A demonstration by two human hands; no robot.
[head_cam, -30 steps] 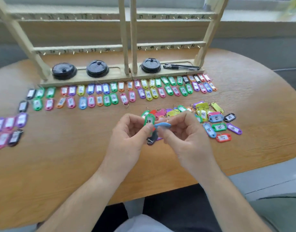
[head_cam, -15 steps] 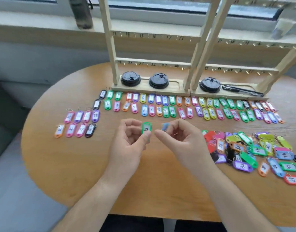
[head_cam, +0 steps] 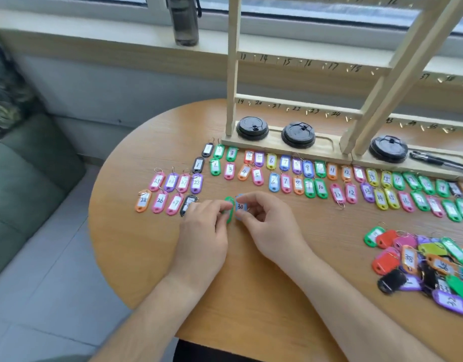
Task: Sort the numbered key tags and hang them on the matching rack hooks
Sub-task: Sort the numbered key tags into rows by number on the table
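Green tag (head_cam: 229, 212) sits pinched edge-on in my left hand (head_cam: 204, 228). My right hand (head_cam: 267, 226) pinches the blue tag (head_cam: 240, 207) marked 30. Both are low over the table (head_cam: 251, 288), just beside the 25–28 group (head_cam: 173, 192). I'd lay them label-up, in number order. I can't read the green one's number from here.

Table (head_cam: 251, 296): wood, rounded edge.
Back: wooden rack (head_cam: 231, 87), base on top.
Front of rack: numbered key tags (head_cam: 285, 181), 2 rows, flat.
Left: tag group (head_cam: 170, 192), nos. in 20s.
Right: tag heap (head_cam: 429, 265), mixed colours.
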